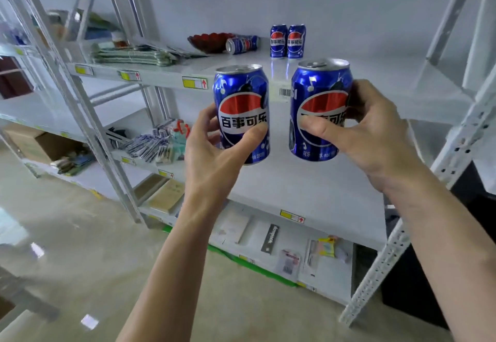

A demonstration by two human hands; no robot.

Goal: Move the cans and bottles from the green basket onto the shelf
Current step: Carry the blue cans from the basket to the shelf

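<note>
Both bare arms reach up from the bottom of the head view. The left hand (214, 151) holds 1 blue can (241, 112) upright. Its thumb lies across the front of the can, over the white band with the writing, and its fingers curl round the back. The right hand (375, 132) holds a second blue can (319, 108), also upright. Its thumb presses on the front, low on the red and white circle, and its fingers wrap round the right side. The 2 cans are side by side with a gap between them, both up in the air in front of the white shelf (349, 84).

The front edge of the shelf runs just behind the cans, with yellow tags stuck on it. Its top is bare and wide on the right. At the back stand 2 more blue cans (287, 41), touching each other. Left of them, 1 can lies on its side (241, 44) next to a red bowl (209, 41). A pile of folded green cloths (128, 55) sits farther left. White metal posts stand on both sides. Lower shelves hold small packs, and the floor is pale and shiny.
</note>
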